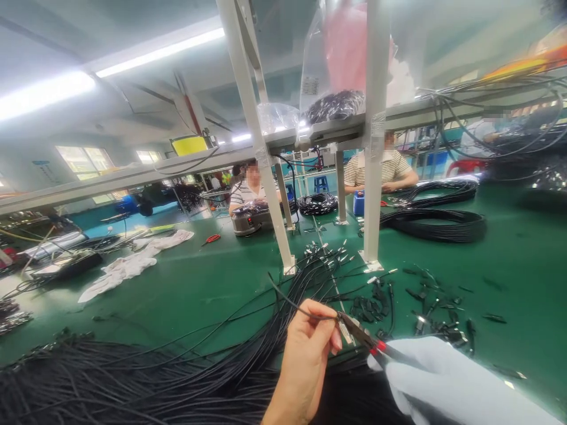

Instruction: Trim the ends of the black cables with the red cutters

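My bare left hand pinches a thin black cable between thumb and fingers, close to one end. The cable's other part rises past the hand toward the upper left. My right hand, in a white glove, is closed on pliers with red on the handles. The dark jaws of the pliers meet the cable end at my left fingertips; whether they grip it I cannot tell. A large bundle of black cables runs beneath and to the left of my hands.
Short black connector pieces lie scattered on the green table, right of my hands. White shelf posts stand ahead. Coiled cables, a white cloth and red-handled scissors lie further off. Two people sit across the table.
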Demonstrator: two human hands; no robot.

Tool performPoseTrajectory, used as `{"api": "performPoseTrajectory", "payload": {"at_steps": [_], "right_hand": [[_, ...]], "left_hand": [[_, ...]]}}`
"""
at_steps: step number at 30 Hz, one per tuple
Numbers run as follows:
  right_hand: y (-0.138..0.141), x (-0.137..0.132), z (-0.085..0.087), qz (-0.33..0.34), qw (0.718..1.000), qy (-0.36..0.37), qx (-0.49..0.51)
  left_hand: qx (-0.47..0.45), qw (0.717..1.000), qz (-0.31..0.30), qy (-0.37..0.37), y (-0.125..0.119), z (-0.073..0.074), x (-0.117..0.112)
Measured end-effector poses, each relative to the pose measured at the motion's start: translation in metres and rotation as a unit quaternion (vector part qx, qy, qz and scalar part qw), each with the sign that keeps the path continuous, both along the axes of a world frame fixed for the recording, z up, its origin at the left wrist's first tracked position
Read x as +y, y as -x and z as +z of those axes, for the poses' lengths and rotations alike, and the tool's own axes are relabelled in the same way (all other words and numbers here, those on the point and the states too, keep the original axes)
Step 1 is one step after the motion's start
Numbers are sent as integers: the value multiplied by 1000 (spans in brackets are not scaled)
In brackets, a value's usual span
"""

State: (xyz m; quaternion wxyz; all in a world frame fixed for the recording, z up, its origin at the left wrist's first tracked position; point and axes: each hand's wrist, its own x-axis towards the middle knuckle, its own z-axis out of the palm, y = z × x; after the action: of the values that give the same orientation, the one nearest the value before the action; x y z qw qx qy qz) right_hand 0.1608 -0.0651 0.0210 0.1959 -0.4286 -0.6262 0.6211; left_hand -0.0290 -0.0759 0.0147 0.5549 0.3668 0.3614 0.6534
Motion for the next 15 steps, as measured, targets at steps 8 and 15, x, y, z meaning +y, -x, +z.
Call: {"api": "performPoseTrajectory", "payload": {"at_steps": [8, 15], "right_hand": [[-2, 11, -39, -119, 887, -353, -274], [-3, 16, -52, -151, 869, -390, -264]], "left_hand": [[58, 996, 39, 46, -1, 1, 0], [14, 998, 47, 47, -6, 2, -3]]}}
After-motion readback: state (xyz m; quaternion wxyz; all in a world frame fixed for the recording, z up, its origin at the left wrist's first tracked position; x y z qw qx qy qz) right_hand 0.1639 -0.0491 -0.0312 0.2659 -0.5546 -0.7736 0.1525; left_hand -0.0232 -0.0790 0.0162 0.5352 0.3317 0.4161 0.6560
